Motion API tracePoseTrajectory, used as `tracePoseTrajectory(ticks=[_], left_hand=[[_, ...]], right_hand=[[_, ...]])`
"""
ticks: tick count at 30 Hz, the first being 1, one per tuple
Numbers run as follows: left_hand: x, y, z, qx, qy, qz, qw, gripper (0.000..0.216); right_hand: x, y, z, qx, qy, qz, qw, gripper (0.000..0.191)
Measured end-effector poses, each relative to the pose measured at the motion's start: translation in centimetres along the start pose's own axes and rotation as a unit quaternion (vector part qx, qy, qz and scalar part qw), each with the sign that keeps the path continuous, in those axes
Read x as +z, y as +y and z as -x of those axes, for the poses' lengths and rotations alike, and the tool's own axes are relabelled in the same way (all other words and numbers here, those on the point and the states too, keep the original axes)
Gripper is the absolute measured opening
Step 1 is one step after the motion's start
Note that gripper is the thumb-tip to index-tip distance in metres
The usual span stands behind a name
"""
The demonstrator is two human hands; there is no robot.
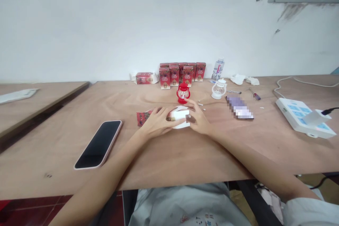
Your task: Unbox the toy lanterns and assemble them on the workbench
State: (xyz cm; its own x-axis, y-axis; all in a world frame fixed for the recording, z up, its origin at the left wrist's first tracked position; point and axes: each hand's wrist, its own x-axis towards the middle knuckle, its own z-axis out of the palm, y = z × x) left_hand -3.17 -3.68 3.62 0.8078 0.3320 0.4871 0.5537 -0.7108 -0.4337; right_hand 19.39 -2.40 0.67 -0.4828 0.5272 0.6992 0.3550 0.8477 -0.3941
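A small red and white cardboard box (142, 118) lies on its side on the table, its white end flaps (181, 119) spread at the right. My left hand (156, 122) is closed over the box's middle and covers much of it. At the flapped end, my right hand (199, 119) has its thumb and fingers around the flaps. Just beyond the right fingertips stands a small red lantern (183, 93) with a clear globe. A matching white lantern (219, 89) is upright farther right.
Several upright red boxes (173, 75) line the wall, beside another lying box (146, 78). A bottle (217, 70), crumpled tissue (238, 79), a pixelated purple item (239, 106) and a power strip (304, 118) are rightward. A phone (98, 144) lies left, near a table gap (43, 116).
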Motion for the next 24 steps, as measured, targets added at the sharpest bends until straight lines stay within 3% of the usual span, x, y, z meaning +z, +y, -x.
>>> tracePoseTrajectory(ticks=[4,10,19,24], left_hand=[[-0.2,0.1,-0.2,-0.008,0.016,-0.009,1.000,0.047],[-0.3,0.1,-0.4,-0.025,0.071,-0.005,0.997,0.037],[-0.7,1.0,-0.7,-0.076,0.165,0.033,0.983,0.025],[-0.9,1.8,-1.1,-0.066,0.208,0.038,0.975,0.019]], right_hand=[[-0.1,-0.1,-0.3,0.037,-0.029,-0.062,0.997,0.043],[0.1,-0.4,-0.4,0.109,0.016,-0.181,0.977,0.041],[0.4,-2.3,0.0,0.158,0.056,-0.232,0.958,0.026],[1.1,-3.0,-0.3,0.224,0.123,-0.333,0.908,0.021]])
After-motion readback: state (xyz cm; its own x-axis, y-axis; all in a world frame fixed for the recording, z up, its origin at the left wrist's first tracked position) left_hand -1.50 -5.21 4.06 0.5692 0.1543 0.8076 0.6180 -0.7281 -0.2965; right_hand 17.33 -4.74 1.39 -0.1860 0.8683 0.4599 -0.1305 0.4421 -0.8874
